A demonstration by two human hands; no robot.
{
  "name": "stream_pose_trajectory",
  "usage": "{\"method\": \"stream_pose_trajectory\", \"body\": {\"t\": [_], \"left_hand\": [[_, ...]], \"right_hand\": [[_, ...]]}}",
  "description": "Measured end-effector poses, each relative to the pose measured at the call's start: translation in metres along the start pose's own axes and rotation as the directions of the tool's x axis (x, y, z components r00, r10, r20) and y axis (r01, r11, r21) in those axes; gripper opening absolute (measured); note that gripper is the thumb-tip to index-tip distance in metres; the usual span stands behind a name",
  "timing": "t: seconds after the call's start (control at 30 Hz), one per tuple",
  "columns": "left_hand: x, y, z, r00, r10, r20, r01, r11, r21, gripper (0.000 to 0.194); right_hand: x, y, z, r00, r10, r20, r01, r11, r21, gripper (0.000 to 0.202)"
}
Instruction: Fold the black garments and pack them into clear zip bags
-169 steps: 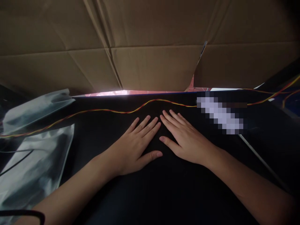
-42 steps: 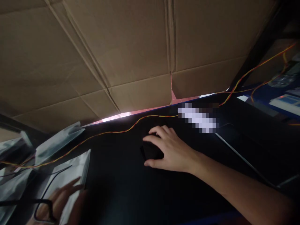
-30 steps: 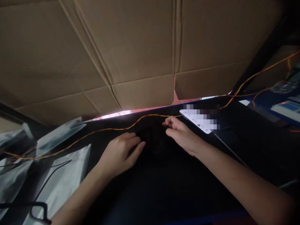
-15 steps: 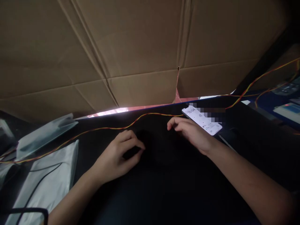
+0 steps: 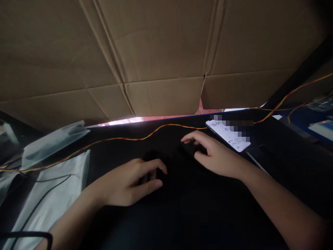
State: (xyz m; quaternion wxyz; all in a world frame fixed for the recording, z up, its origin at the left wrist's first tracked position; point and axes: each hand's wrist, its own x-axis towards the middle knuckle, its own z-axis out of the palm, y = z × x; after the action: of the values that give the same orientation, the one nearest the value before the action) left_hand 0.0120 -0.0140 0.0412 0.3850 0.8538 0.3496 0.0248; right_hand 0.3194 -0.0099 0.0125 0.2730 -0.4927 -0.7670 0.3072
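Note:
My left hand point(image 5: 134, 182) is over the black tabletop point(image 5: 166, 215), its fingers bent and apart from the thumb, with nothing between them. Across from it, my right hand point(image 5: 210, 152) has loosely curled fingers and a separate thumb, and it holds nothing. Just beyond the right hand lies a smartphone point(image 5: 229, 137), its lit screen showing 15:04; part of that screen is pixelated. A dark flat object point(image 5: 265, 158) with a pale edge lies beside the right forearm; its kind is unclear.
A cardboard sheet point(image 5: 161, 52) rises behind the table. A twisted red-and-yellow wire point(image 5: 125, 139) runs along the far side. Pale plastic bags point(image 5: 56, 194) and a thin black cable point(image 5: 49, 187) lie at left. A white box-like item point(image 5: 322, 128) is at far right.
My left thumb and fingertips have parted, and that hand has shifted slightly down and to the right in view. My right thumb now shows apart from the fingers. The view has shifted slightly.

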Motion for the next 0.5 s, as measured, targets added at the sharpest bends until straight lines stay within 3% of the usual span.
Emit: {"method": "stream_pose_trajectory", "body": {"t": [0.1, 0.23, 0.37, 0.5], "left_hand": [[-0.006, -0.003, -0.005, 0.991, -0.135, 0.022, 0.136, 0.99, -0.038, 0.037], [-0.008, -0.013, -0.007, 0.972, -0.217, -0.085, 0.224, 0.972, 0.071, 0.031], [-0.004, -0.023, -0.006, 0.958, -0.241, -0.156, 0.266, 0.949, 0.167, 0.024], [0.001, -0.026, -0.005, 0.915, -0.301, -0.27, 0.377, 0.876, 0.3, 0.018]], "right_hand": [[0.004, 0.011, -0.01, 0.981, 0.086, -0.173, -0.082, 0.996, 0.025, 0.056], [0.004, 0.015, -0.013, 0.951, -0.034, -0.307, -0.067, 0.947, -0.313, 0.063], [0.0, 0.014, -0.011, 0.98, -0.083, -0.183, -0.016, 0.877, -0.481, 0.045], [-0.005, 0.022, -0.02, 0.996, 0.087, -0.029, -0.089, 0.861, -0.5, 0.028]]}}
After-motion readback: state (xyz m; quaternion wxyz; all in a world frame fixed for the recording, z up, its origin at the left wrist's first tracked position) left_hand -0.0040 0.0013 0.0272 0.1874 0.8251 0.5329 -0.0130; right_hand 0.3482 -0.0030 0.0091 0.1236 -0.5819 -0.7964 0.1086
